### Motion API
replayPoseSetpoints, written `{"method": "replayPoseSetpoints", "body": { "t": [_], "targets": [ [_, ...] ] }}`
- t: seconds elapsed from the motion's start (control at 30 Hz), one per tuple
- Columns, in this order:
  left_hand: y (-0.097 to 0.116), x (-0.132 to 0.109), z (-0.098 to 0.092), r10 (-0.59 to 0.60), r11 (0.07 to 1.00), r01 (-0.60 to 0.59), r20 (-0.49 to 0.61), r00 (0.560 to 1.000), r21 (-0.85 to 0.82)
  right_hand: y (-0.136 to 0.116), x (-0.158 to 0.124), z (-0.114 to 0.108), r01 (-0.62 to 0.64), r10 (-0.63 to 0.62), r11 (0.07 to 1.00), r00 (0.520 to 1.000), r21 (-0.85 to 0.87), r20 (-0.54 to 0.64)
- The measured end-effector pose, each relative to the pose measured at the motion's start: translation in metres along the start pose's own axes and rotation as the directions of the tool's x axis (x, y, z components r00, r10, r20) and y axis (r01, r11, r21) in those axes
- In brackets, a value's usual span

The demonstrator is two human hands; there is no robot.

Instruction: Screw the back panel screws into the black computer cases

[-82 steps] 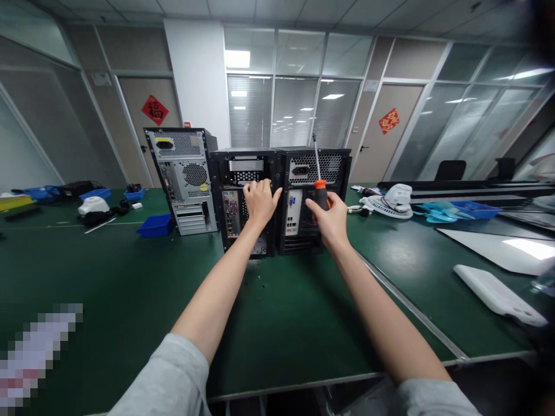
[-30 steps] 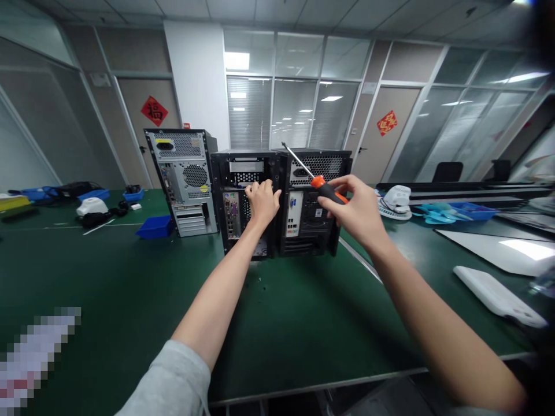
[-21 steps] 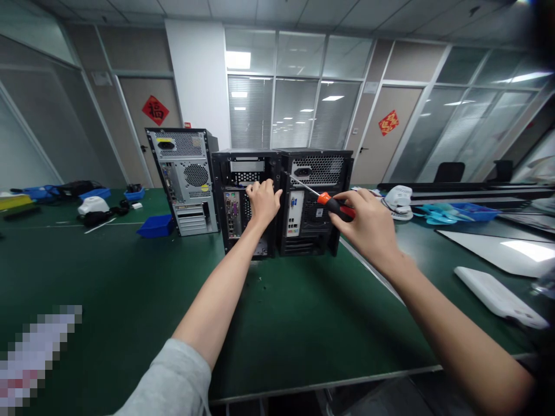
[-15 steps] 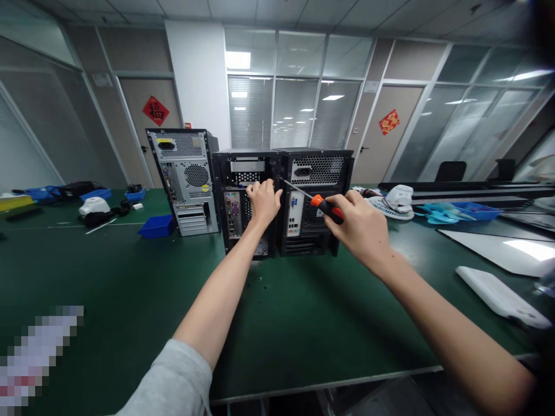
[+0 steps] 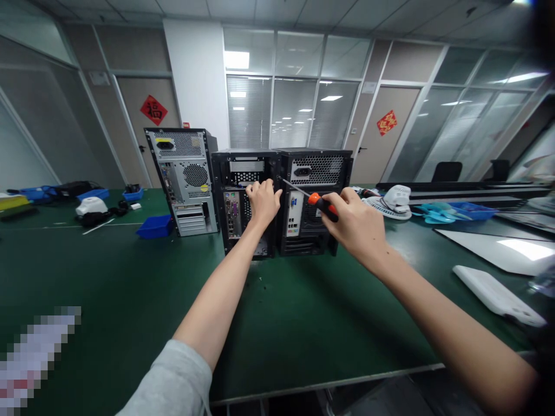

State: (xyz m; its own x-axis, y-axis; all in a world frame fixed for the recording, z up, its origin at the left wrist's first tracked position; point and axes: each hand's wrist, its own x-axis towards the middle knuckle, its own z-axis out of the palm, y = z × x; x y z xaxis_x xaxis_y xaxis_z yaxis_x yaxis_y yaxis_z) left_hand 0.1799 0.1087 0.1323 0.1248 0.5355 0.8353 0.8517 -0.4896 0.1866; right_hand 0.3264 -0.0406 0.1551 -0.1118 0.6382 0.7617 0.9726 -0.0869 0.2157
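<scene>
The right hand [image 5: 355, 228] is clamping its fingers around the orange-and-black handle of the screwdriver [image 5: 316, 202]. The shaft is slanting up and left from those fingers, and its tip is apparently touching the rear edge of the right black case [image 5: 318, 167]. Just left of the tip, the left hand [image 5: 262, 202] is resting curled fingers on the middle black case [image 5: 236, 237]. I cannot tell whether they are pinching anything. Both cases are standing on the green counter [image 5: 130, 277].
</scene>
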Motion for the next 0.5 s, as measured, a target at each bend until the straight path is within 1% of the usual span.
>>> {"method": "replayPoseSetpoints", "body": {
  "t": [0.23, 0.4, 0.5],
  "targets": [
    [-0.001, 0.0, 0.001, -0.009, 1.0, 0.009, 0.008, 1.0, -0.021, -0.003, 0.004, -0.008, 0.038, -0.037, 0.998, 0.999, -0.054, 0.024],
    [-0.002, 0.0, 0.002, 0.0, 1.0, 0.0, -0.021, 1.0, -0.005, -0.009, 0.008, -0.02, 0.065, -0.062, 0.991, 0.998, -0.113, 0.031],
    [-0.002, 0.0, 0.002, -0.003, 1.0, 0.002, -0.011, 1.0, -0.006, -0.015, 0.012, -0.03, 0.085, -0.08, 0.989, 0.996, -0.125, 0.046]
  ]
}}
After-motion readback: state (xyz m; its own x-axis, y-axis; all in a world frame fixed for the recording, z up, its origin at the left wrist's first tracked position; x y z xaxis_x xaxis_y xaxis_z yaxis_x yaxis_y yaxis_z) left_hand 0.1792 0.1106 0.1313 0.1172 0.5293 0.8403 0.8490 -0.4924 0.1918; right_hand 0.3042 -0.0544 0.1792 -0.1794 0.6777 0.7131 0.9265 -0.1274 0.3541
